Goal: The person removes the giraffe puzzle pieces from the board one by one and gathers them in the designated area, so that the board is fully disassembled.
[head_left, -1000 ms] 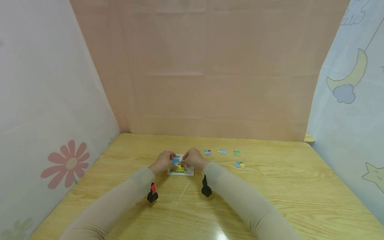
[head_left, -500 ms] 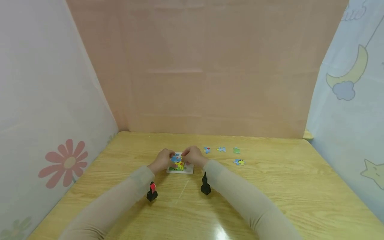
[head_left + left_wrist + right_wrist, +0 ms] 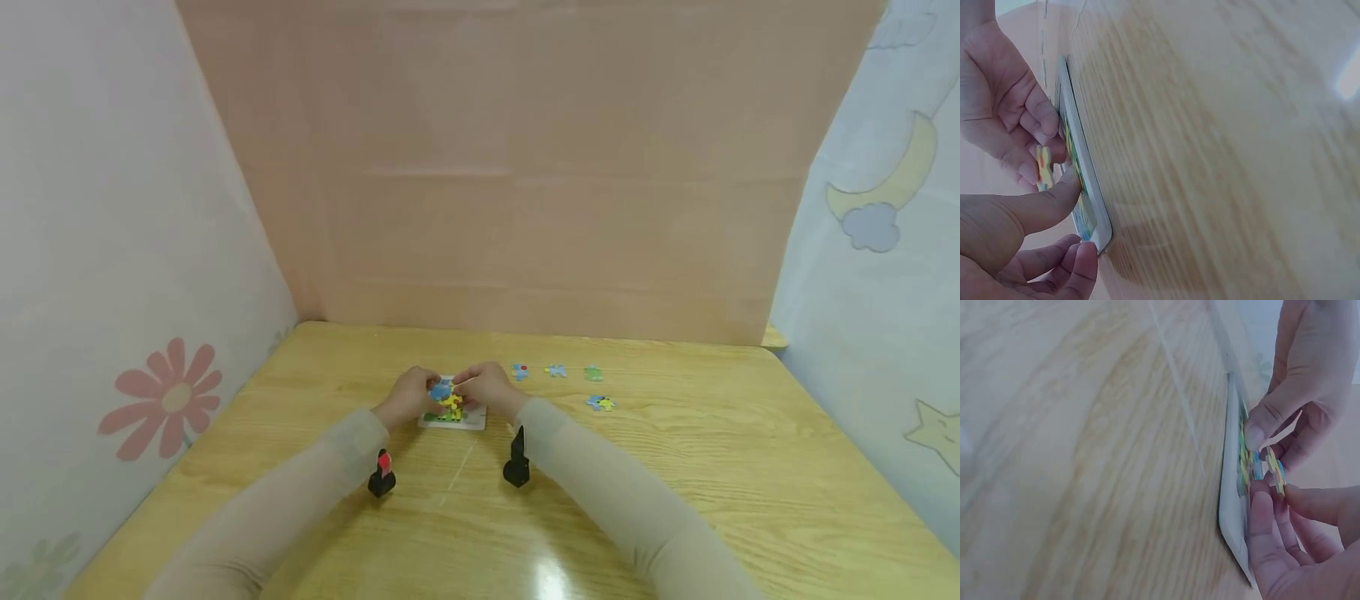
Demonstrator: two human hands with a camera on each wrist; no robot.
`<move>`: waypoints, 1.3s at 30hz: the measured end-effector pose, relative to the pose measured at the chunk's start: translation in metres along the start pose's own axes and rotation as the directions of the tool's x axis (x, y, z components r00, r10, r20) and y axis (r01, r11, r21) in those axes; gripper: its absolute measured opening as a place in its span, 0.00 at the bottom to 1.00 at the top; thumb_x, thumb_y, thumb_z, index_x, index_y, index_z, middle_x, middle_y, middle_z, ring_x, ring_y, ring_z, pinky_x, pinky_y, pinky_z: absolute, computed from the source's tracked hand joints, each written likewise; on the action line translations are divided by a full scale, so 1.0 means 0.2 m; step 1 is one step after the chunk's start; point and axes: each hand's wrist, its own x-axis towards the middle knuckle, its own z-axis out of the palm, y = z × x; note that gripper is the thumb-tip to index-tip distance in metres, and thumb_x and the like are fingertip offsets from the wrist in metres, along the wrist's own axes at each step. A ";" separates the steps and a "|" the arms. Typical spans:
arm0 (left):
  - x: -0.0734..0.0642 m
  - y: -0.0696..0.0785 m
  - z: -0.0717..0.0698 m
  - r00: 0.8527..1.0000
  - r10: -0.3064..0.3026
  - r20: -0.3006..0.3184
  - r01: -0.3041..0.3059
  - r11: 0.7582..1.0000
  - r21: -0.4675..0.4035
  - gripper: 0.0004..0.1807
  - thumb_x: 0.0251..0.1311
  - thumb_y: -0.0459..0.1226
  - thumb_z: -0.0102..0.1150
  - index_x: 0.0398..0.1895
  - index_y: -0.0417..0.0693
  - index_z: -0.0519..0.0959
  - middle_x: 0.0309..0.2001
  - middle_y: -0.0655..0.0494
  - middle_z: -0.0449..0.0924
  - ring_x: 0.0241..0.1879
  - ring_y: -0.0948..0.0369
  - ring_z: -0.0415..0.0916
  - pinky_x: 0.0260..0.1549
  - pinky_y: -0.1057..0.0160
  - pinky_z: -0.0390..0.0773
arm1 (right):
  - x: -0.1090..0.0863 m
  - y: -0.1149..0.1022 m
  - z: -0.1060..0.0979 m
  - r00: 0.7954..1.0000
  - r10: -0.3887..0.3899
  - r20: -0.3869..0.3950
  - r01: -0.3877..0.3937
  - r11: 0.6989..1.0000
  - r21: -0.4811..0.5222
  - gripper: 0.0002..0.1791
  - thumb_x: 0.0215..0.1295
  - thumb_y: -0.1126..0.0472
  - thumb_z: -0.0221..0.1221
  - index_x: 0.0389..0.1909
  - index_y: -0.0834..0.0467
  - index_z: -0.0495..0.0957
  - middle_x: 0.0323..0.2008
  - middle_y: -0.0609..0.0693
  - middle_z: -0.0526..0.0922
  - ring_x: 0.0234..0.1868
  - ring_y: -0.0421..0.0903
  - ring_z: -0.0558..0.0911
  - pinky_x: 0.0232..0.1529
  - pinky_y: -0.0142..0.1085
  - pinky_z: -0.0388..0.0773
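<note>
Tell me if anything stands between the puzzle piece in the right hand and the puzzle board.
Possibly the thumb of the left hand: it rests against the puzzle board, close beside the puzzle piece. Whether it covers the piece's spot can't be told. The loose pieces lie off to the right, clear.

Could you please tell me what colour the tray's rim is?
White; the tray's rim shows best in the left wrist view.

Puzzle tray: white rim
Held puzzle piece: yellow, red
Tabletop: honey-coloured wood grain
Left sleeve: plain cream
</note>
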 end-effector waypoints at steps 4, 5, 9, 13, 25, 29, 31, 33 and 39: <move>0.01 0.01 0.01 1.000 -0.007 0.002 0.007 1.000 0.004 0.31 0.46 0.32 0.75 0.56 0.32 0.76 0.48 0.42 0.75 0.46 0.52 0.72 0.52 0.52 0.76 | -0.02 0.00 -0.04 1.000 0.010 -0.011 -0.010 1.000 0.023 0.10 0.65 0.68 0.59 0.45 0.65 0.82 0.42 0.59 0.84 0.32 0.48 0.85 0.35 0.38 0.85; 0.01 0.02 0.02 1.000 -0.015 0.002 0.015 1.000 0.002 0.31 0.46 0.32 0.75 0.56 0.32 0.76 0.48 0.42 0.75 0.47 0.52 0.72 0.52 0.52 0.75 | -0.02 -0.01 -0.05 1.000 0.012 -0.011 -0.011 1.000 0.028 0.11 0.66 0.68 0.58 0.46 0.66 0.82 0.43 0.60 0.83 0.33 0.48 0.85 0.37 0.39 0.85; 0.02 0.03 0.03 0.999 -0.030 0.009 0.030 1.000 -0.003 0.32 0.45 0.32 0.76 0.56 0.33 0.76 0.48 0.43 0.75 0.46 0.52 0.72 0.53 0.53 0.75 | -0.07 -0.01 -0.10 0.999 0.039 -0.011 -0.038 0.999 0.037 0.12 0.67 0.70 0.56 0.48 0.68 0.80 0.47 0.61 0.81 0.35 0.48 0.84 0.41 0.41 0.84; 0.02 0.03 0.04 0.999 -0.033 0.013 0.033 0.999 -0.001 0.32 0.46 0.32 0.75 0.57 0.33 0.76 0.47 0.44 0.74 0.44 0.54 0.70 0.53 0.54 0.74 | -0.11 -0.01 -0.15 0.997 0.069 -0.031 -0.068 0.997 0.033 0.12 0.67 0.71 0.55 0.48 0.68 0.80 0.47 0.61 0.80 0.36 0.48 0.84 0.44 0.42 0.84; 0.02 -0.01 0.05 1.000 -0.014 0.000 0.014 1.000 0.003 0.31 0.46 0.31 0.75 0.56 0.33 0.76 0.46 0.45 0.75 0.44 0.54 0.72 0.51 0.55 0.76 | -0.16 -0.01 -0.37 0.994 0.084 -0.076 -0.077 0.992 0.096 0.15 0.69 0.73 0.52 0.54 0.71 0.75 0.57 0.66 0.74 0.43 0.51 0.83 0.55 0.46 0.78; 0.01 0.00 0.05 1.000 -0.024 0.001 0.024 1.000 -0.006 0.32 0.45 0.31 0.75 0.56 0.33 0.76 0.46 0.45 0.75 0.44 0.54 0.72 0.51 0.55 0.76 | -0.17 0.00 -0.45 0.994 0.085 -0.074 -0.078 0.992 0.098 0.16 0.69 0.72 0.51 0.56 0.71 0.74 0.54 0.65 0.75 0.43 0.50 0.83 0.58 0.48 0.76; 0.00 0.01 0.04 1.000 -0.022 -0.002 0.022 1.000 0.000 0.32 0.45 0.31 0.75 0.56 0.33 0.76 0.46 0.44 0.75 0.44 0.54 0.72 0.51 0.54 0.76 | -0.18 0.01 -0.49 0.994 0.081 -0.075 -0.075 0.994 0.083 0.17 0.70 0.72 0.51 0.57 0.71 0.73 0.53 0.64 0.75 0.42 0.49 0.82 0.58 0.48 0.76; 0.00 0.02 0.04 1.000 -0.021 -0.004 0.021 1.000 0.006 0.32 0.45 0.31 0.75 0.56 0.33 0.76 0.46 0.44 0.75 0.44 0.54 0.72 0.51 0.54 0.76 | -0.19 0.02 -0.53 0.994 0.078 -0.077 -0.074 0.996 0.058 0.18 0.70 0.72 0.50 0.59 0.71 0.72 0.55 0.65 0.74 0.42 0.49 0.82 0.58 0.48 0.76; -0.01 0.04 0.02 0.999 -0.035 0.001 0.035 0.999 0.010 0.31 0.46 0.31 0.75 0.56 0.33 0.76 0.45 0.45 0.75 0.42 0.55 0.69 0.51 0.55 0.75 | -0.22 0.06 -0.63 0.997 0.064 -0.041 -0.063 0.998 0.006 0.19 0.69 0.72 0.50 0.60 0.73 0.69 0.59 0.67 0.70 0.46 0.51 0.81 0.59 0.48 0.75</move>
